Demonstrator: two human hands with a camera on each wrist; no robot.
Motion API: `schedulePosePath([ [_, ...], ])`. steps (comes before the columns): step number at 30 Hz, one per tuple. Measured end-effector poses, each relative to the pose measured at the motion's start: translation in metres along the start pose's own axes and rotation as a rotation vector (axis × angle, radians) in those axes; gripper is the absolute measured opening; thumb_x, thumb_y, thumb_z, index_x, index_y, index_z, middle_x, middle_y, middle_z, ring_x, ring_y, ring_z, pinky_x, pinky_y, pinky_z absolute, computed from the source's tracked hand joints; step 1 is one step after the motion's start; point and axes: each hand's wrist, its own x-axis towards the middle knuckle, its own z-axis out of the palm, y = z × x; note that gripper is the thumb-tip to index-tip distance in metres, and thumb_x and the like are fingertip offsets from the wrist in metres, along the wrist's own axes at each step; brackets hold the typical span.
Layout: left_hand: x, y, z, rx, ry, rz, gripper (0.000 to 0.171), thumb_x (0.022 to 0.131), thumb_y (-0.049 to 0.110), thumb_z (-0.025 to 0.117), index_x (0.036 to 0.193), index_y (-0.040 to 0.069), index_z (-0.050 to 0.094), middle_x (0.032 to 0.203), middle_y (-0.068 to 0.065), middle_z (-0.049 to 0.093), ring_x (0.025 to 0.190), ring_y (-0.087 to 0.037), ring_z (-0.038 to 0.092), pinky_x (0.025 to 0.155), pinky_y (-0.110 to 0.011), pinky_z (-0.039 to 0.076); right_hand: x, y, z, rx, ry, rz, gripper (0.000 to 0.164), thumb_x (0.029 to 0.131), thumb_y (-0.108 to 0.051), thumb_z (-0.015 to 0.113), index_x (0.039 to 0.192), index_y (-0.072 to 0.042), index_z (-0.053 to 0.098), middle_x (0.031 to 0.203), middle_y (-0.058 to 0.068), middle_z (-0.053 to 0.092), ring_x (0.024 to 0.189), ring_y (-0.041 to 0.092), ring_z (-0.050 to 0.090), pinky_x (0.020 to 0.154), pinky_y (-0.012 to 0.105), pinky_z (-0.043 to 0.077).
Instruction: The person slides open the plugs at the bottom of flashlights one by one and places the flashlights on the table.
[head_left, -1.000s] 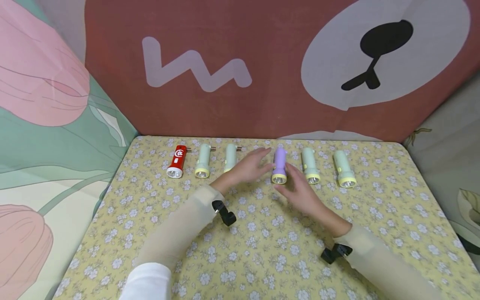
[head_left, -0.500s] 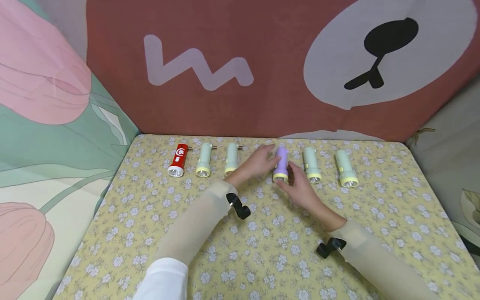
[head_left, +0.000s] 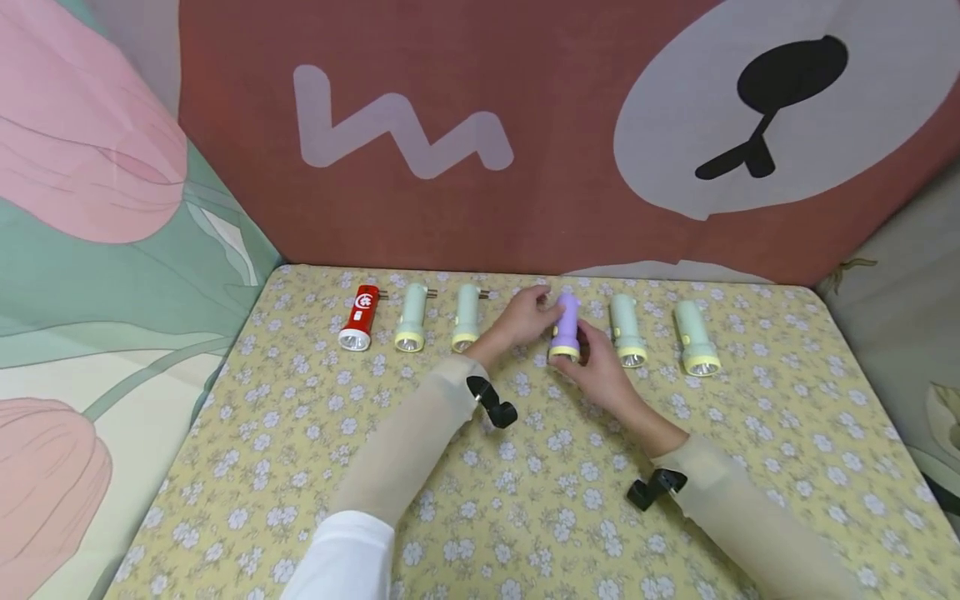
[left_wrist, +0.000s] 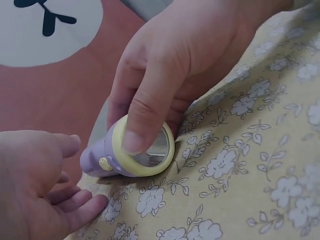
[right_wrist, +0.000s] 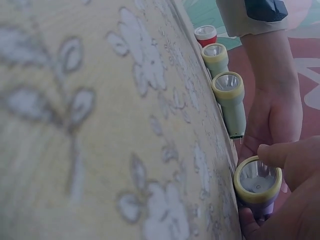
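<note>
A purple flashlight [head_left: 567,319] with a pale yellow head lies on the flowered cloth, lens toward me. My right hand [head_left: 603,371] grips it at the head. In the left wrist view the right thumb [left_wrist: 142,112] presses on the yellow rim [left_wrist: 119,142], while the other fingers go behind the body and are partly hidden. My left hand [head_left: 525,315] is on the flashlight's left side with loosely bent fingers. In the left wrist view that hand [left_wrist: 37,185] stays beside the body, its thumb pointing at it; whether it touches I cannot tell.
Left of the hands lie a red flashlight [head_left: 362,308] and two pale green flashlights [head_left: 411,312] with prongs sticking out. Two more green flashlights [head_left: 625,321] lie to the right. Behind the flowered table [head_left: 480,500] rises a red fabric wall [head_left: 420,217].
Both hands have closed in on the purple flashlight. My right thumb has come over the front of its head, and the left hand has moved right. The view has shifted slightly.
</note>
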Motion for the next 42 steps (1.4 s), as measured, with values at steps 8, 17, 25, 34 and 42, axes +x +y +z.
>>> schedulePosePath([
  [8, 0.006, -0.008, 0.004, -0.22, -0.004, -0.09, 0.061, 0.1, 0.017, 0.068, 0.153, 0.0, 0.042, 0.144, -0.017, 0.054, 0.129, -0.028, 0.057, 0.096, -0.03, 0.055, 0.0, -0.001, 0.001, -0.016, 0.025, 0.027, 0.064, 0.094, -0.01, 0.075, 0.149, 0.003, 0.043, 0.125, 0.021, 0.06, 0.106, 0.032, 0.06, 0.079, 0.036, 0.053],
  [17, 0.008, -0.004, 0.012, -0.316, -0.045, -0.104, 0.054, 0.1, 0.01, 0.066, 0.149, -0.001, 0.047, 0.137, -0.018, 0.059, 0.12, -0.028, 0.063, 0.083, -0.03, 0.06, -0.001, 0.001, 0.001, -0.018, 0.043, 0.024, 0.067, 0.094, -0.008, 0.074, 0.152, 0.002, 0.04, 0.128, 0.022, 0.057, 0.107, 0.032, 0.058, 0.077, 0.031, 0.049],
  [25, 0.008, -0.004, 0.014, -0.32, -0.019, -0.114, 0.051, 0.1, 0.01, 0.067, 0.148, 0.0, 0.05, 0.135, -0.017, 0.06, 0.119, -0.028, 0.063, 0.082, -0.031, 0.06, 0.001, 0.001, 0.0, 0.009, 0.034, 0.041, 0.068, 0.095, -0.007, 0.073, 0.153, 0.002, 0.038, 0.136, 0.024, 0.054, 0.117, 0.037, 0.058, 0.084, 0.04, 0.051],
  [34, 0.008, -0.006, 0.015, -0.31, -0.01, -0.094, 0.051, 0.1, 0.01, 0.067, 0.147, -0.001, 0.05, 0.133, -0.017, 0.061, 0.117, -0.027, 0.064, 0.081, -0.029, 0.06, 0.001, 0.002, 0.001, 0.009, 0.043, 0.083, 0.071, 0.095, -0.007, 0.073, 0.154, 0.003, 0.035, 0.14, 0.025, 0.051, 0.121, 0.038, 0.056, 0.088, 0.042, 0.05],
  [42, 0.009, -0.007, 0.017, -0.326, -0.011, -0.103, 0.049, 0.101, 0.01, 0.066, 0.146, -0.001, 0.051, 0.132, -0.017, 0.062, 0.117, -0.027, 0.064, 0.082, -0.03, 0.06, 0.0, 0.001, 0.0, 0.025, 0.037, 0.115, 0.072, 0.095, -0.009, 0.074, 0.155, 0.003, 0.034, 0.141, 0.025, 0.051, 0.124, 0.039, 0.054, 0.091, 0.046, 0.05],
])
